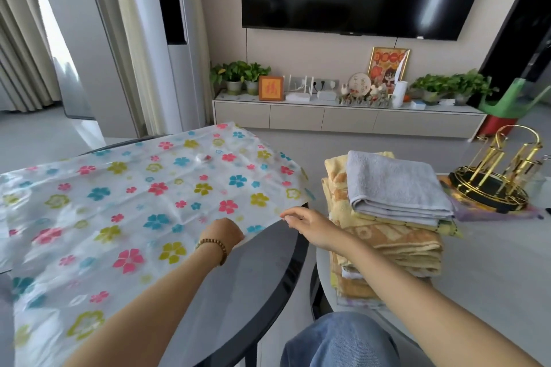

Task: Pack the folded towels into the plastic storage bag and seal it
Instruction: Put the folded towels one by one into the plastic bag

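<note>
A large translucent plastic storage bag [143, 188] printed with pink, blue and yellow flowers lies flat across a dark glass table [262, 271]. My left hand [223, 232], with a bead bracelet on the wrist, pinches the bag's near right edge. My right hand [310, 223] hovers just right of that edge, fingers loosely spread, holding nothing. A stack of folded towels [387, 217] stands to the right on a pale round table [492, 262]: a grey towel on top, yellow and orange ones below.
A gold and black rack [498, 176] stands at the far right behind the towels. My knee in blue jeans [343, 340] fills the gap between the two tables. Beyond are a TV cabinet with plants [343, 116] and a wall-mounted TV.
</note>
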A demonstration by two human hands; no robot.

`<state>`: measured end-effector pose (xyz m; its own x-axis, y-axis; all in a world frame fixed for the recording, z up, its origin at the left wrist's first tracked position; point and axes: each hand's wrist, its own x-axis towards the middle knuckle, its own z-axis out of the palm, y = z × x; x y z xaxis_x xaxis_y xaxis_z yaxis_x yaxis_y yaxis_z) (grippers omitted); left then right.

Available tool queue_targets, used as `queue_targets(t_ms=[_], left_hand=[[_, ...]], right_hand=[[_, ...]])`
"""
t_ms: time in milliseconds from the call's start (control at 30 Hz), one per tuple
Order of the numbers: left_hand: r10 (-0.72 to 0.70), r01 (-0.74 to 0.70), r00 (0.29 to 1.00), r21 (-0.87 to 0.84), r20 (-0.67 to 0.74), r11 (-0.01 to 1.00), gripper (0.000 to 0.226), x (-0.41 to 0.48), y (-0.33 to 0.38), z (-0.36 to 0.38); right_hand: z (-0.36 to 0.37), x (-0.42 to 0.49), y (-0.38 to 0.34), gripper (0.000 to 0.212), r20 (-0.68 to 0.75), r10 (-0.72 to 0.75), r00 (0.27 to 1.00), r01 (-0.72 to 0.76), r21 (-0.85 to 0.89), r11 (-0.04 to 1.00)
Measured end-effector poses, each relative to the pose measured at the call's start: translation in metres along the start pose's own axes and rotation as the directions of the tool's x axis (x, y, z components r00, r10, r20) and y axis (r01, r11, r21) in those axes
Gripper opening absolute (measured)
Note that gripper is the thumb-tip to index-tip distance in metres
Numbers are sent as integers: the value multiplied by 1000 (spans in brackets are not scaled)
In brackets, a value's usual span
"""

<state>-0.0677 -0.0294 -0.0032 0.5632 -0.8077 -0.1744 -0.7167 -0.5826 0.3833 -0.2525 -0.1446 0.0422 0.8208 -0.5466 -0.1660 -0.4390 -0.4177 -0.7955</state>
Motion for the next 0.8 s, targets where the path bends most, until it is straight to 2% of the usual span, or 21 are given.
queue_targets(t_ms=[100,167,267,333,467,567,633,733,800], left_hand=[[-124,88,989,-355,-79,931,10,-4,-7,-5],[-141,95,988,-501,-54,860,18,-9,-10,-8],[-84,90,996,-637,39,766,21,-15,-8,-13],[-36,79,996,-689,77,720,19,-18,-5,-17],[3,-15,1000,-829,-16,559,26,-22,2,-38],[-1,-195,972,-810,-234,553,32,-21,3,-70],[-17,-300,932,-795,-363,528,33,-18,7,-95],[24,-394,896,-767,-444,507,33,-11,27,-122],[81,-422,881,-695,-467,583,34,-5,47,-125]], right_hand=[[15,6,2,34,26,78,997,-80,83,993],[25,11,2,31,49,148,988,-155,218,963],[40,20,-6,46,98,245,965,-260,513,818],[48,26,-15,57,107,270,957,-272,652,707],[56,35,-24,75,120,275,954,-275,717,640],[56,33,-18,83,201,255,946,-315,760,568],[53,31,-14,86,213,244,946,-317,765,562],[40,27,-20,82,182,190,965,-263,698,666],[21,22,-30,78,138,119,983,-180,642,745]])
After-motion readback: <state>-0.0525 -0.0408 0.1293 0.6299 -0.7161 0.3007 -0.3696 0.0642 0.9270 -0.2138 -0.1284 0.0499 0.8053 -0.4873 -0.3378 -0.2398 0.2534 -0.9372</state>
